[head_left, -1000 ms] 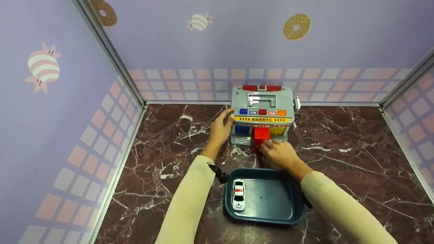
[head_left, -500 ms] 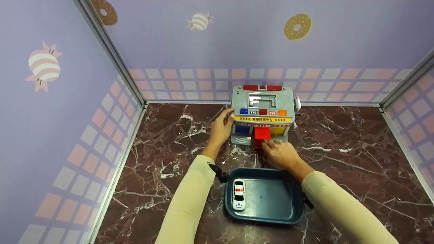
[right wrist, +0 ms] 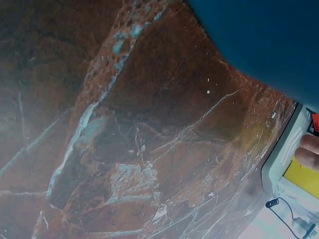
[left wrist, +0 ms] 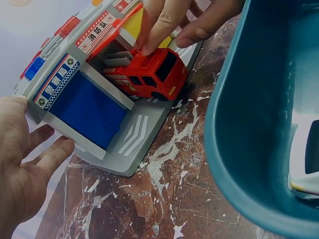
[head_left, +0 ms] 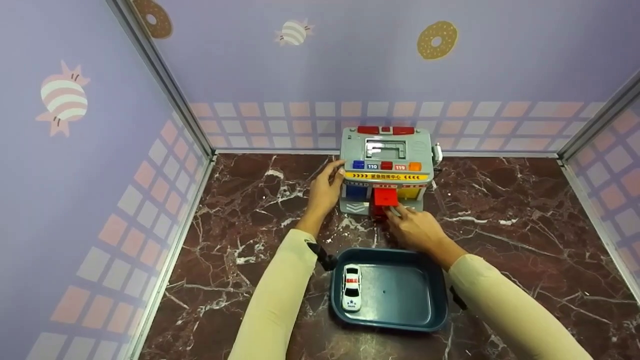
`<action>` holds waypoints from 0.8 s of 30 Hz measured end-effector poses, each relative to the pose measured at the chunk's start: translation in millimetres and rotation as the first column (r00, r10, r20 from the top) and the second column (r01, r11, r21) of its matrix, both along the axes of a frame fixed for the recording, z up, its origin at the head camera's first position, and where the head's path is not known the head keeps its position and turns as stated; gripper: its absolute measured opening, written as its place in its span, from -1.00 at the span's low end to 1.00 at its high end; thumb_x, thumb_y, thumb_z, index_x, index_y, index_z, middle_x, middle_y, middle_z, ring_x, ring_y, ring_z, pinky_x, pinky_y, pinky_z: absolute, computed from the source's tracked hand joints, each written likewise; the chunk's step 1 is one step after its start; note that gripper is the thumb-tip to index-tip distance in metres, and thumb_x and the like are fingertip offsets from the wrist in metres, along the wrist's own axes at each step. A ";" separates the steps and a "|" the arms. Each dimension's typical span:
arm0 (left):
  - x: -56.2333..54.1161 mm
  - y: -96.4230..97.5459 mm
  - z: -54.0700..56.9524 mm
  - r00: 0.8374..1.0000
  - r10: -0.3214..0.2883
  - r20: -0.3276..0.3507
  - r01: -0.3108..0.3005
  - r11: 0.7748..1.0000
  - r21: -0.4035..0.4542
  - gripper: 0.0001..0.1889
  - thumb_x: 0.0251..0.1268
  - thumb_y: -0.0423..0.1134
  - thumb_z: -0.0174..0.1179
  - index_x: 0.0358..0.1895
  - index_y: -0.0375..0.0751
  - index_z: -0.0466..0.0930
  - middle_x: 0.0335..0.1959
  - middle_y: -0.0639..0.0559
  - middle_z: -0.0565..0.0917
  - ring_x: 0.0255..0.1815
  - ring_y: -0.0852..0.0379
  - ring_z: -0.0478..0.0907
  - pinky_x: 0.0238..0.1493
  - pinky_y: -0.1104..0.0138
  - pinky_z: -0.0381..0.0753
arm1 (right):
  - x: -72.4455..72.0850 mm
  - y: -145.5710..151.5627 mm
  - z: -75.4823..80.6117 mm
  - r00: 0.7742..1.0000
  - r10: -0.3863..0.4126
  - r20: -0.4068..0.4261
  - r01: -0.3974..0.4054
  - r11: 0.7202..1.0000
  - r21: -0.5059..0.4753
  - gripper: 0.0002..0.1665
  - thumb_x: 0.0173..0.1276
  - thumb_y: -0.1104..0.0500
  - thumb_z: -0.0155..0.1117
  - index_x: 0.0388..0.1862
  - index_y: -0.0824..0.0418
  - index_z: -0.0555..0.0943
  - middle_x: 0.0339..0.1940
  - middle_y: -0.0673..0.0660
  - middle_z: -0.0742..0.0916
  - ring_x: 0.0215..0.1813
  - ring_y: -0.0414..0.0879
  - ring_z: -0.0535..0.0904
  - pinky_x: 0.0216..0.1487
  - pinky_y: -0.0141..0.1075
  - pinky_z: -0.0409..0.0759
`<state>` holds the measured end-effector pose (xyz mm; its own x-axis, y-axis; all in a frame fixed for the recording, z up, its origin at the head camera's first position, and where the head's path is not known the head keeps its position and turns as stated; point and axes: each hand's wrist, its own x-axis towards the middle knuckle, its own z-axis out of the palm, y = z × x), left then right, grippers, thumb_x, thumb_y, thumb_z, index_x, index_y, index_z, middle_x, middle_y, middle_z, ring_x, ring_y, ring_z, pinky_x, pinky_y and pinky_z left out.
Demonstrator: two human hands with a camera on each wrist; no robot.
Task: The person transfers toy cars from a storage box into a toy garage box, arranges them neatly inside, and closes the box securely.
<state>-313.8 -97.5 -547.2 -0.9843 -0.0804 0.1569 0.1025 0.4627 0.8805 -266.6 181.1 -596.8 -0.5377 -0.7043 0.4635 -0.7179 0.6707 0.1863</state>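
Near table (head_left: 525, 220) back edge, truck (left wrist: 149, 77) partly inside station (head_left: 385, 176), nose out, long axis front-to-back. Right hand (head_left: 417, 230) nearer, half-spread: fingertips on truck roof, no pinch seen. Left hand (head_left: 325, 192), fingers parted, at station's left side.

Toy station (head_left: 382, 171), read over my cameras: 110 label (head_left: 372, 167), 119 label (head_left: 400, 168); 紧急指挥中心 between chevrons (head_left: 360, 175) — yellow strip (head_left: 386, 176); 警察局 — sign (left wrist: 56, 82) above blue door (left wrist: 89, 112). Toy car (head_left: 352, 287): blue star (head_left: 351, 302) on bonnet (head_left: 352, 299), lettering (head_left: 351, 306) there too small for me to read.
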 end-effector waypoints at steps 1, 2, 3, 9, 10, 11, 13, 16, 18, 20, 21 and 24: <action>-0.1 0.1 -0.1 1.000 0.003 0.002 -0.003 1.000 0.000 -0.62 0.77 -0.06 0.16 0.48 0.11 0.66 0.24 -0.09 0.80 0.27 -0.03 0.74 0.44 0.07 0.67 | 0.0 0.0 0.1 1.000 -0.006 0.008 0.006 1.000 0.000 -0.52 0.41 0.06 0.55 0.24 0.20 0.78 0.14 0.27 0.82 -0.31 0.18 0.81 -0.59 0.09 0.66; -0.2 0.2 -0.1 1.000 0.006 0.004 -0.006 1.000 0.001 -0.62 0.77 -0.06 0.16 0.48 0.12 0.66 0.24 -0.09 0.80 0.27 -0.03 0.74 0.44 0.06 0.67 | 0.1 -0.2 0.6 1.000 -0.012 0.016 0.012 1.000 0.000 -0.52 0.42 0.05 0.54 0.24 0.21 0.78 0.14 0.28 0.82 -0.31 0.19 0.81 -0.59 0.10 0.66; 0.0 0.3 0.1 1.000 0.009 0.006 -0.009 1.000 0.000 -0.62 0.77 -0.06 0.17 0.48 0.12 0.67 0.25 -0.09 0.80 0.26 -0.03 0.74 0.43 0.06 0.67 | 0.1 -0.5 0.8 1.000 -0.019 0.023 0.019 1.000 -0.003 -0.52 0.42 0.04 0.54 0.24 0.21 0.77 0.13 0.28 0.82 -0.33 0.19 0.80 -0.60 0.11 0.66; 0.1 0.2 -0.3 1.000 0.014 0.010 -0.014 1.000 0.005 -0.63 0.76 -0.07 0.18 0.47 0.14 0.67 0.32 -0.09 0.79 0.34 -0.04 0.73 0.47 0.06 0.65 | 0.5 -1.8 3.3 0.993 -0.078 0.090 0.078 0.997 -0.007 -0.56 0.48 0.02 0.50 0.21 0.21 0.73 0.18 0.27 0.77 -0.30 0.25 0.74 -0.59 0.14 0.67; 0.0 0.2 -0.4 1.000 0.012 0.011 -0.012 1.000 0.009 -0.63 0.76 -0.08 0.18 0.47 0.14 0.67 0.34 -0.10 0.78 0.37 -0.03 0.72 0.48 0.07 0.65 | 0.7 -1.6 3.6 0.991 -0.087 0.100 0.088 0.996 -0.002 -0.55 0.49 0.01 0.50 0.23 0.20 0.72 0.20 0.27 0.76 -0.28 0.26 0.74 -0.58 0.14 0.67; 0.0 0.1 -0.5 1.000 0.010 0.012 -0.010 1.000 0.014 -0.63 0.76 -0.08 0.18 0.47 0.13 0.67 0.35 -0.10 0.78 0.39 -0.03 0.71 0.49 0.08 0.64 | 0.6 -1.5 3.6 0.990 -0.095 0.107 0.095 0.995 0.003 -0.54 0.49 0.00 0.50 0.24 0.20 0.71 0.22 0.27 0.75 -0.27 0.26 0.73 -0.57 0.14 0.67; -0.1 0.0 -0.6 1.000 0.009 0.013 -0.010 1.000 0.015 -0.62 0.76 -0.07 0.17 0.48 0.13 0.67 0.36 -0.10 0.77 0.41 -0.03 0.71 0.50 0.10 0.64 | 0.6 -1.0 3.6 0.988 -0.105 0.116 0.104 0.995 0.012 -0.50 0.48 -0.01 0.50 0.28 0.19 0.70 0.25 0.27 0.74 -0.24 0.25 0.72 -0.56 0.13 0.68; 0.2 -0.5 -0.6 1.000 0.008 0.012 -0.008 1.000 0.013 -0.62 0.76 -0.07 0.17 0.48 0.13 0.66 0.32 -0.10 0.78 0.37 -0.04 0.72 0.47 0.08 0.66 | 0.4 -0.2 3.8 0.986 -0.108 0.125 0.106 0.994 0.026 -0.46 0.47 -0.03 0.51 0.31 0.19 0.70 0.28 0.26 0.74 -0.21 0.24 0.72 -0.54 0.13 0.69; 0.2 -0.8 -0.7 1.000 0.005 0.008 -0.005 1.000 0.005 -0.62 0.77 -0.06 0.17 0.48 0.13 0.66 0.29 -0.10 0.79 0.35 -0.05 0.73 0.46 0.07 0.66 | 0.3 0.1 4.3 0.985 -0.105 0.137 0.102 0.994 0.029 -0.44 0.47 -0.03 0.51 0.33 0.20 0.70 0.29 0.26 0.74 -0.17 0.25 0.74 -0.51 0.14 0.71; 0.5 -1.0 -0.9 1.000 0.001 0.002 -0.001 1.000 0.004 -0.62 0.77 -0.06 0.17 0.48 0.12 0.66 0.28 -0.09 0.79 0.35 -0.05 0.73 0.46 0.06 0.67 | -0.1 0.2 5.1 0.982 -0.108 0.155 0.103 0.994 0.040 -0.43 0.47 -0.04 0.50 0.34 0.21 0.69 0.30 0.26 0.75 -0.12 0.25 0.75 -0.46 0.15 0.73; 0.6 -1.0 -1.0 1.000 0.000 -0.001 0.000 1.000 0.003 -0.62 0.77 -0.06 0.17 0.48 0.11 0.66 0.28 -0.09 0.79 0.35 -0.05 0.73 0.46 0.06 0.66 | -0.4 0.2 5.6 0.980 -0.110 0.168 0.104 0.994 0.045 -0.42 0.48 -0.05 0.50 0.35 0.22 0.69 0.31 0.27 0.74 -0.10 0.26 0.76 -0.43 0.15 0.74; 0.8 -0.6 -1.4 1.000 0.002 -0.006 -0.002 1.000 0.001 -0.63 0.77 -0.06 0.16 0.48 0.11 0.66 0.27 -0.10 0.79 0.33 -0.05 0.73 0.45 0.06 0.67 | -1.5 0.0 7.5 0.969 -0.127 0.210 0.117 0.991 0.061 -0.35 0.47 -0.08 0.51 0.39 0.23 0.65 0.34 0.29 0.73 -0.04 0.28 0.77 -0.37 0.19 0.76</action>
<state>-313.0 -98.1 -548.6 -0.9833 -0.0821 0.1624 0.1069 0.4618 0.8805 -268.2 181.1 -589.3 -0.7036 -0.6458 0.2966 -0.6580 0.7497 0.0714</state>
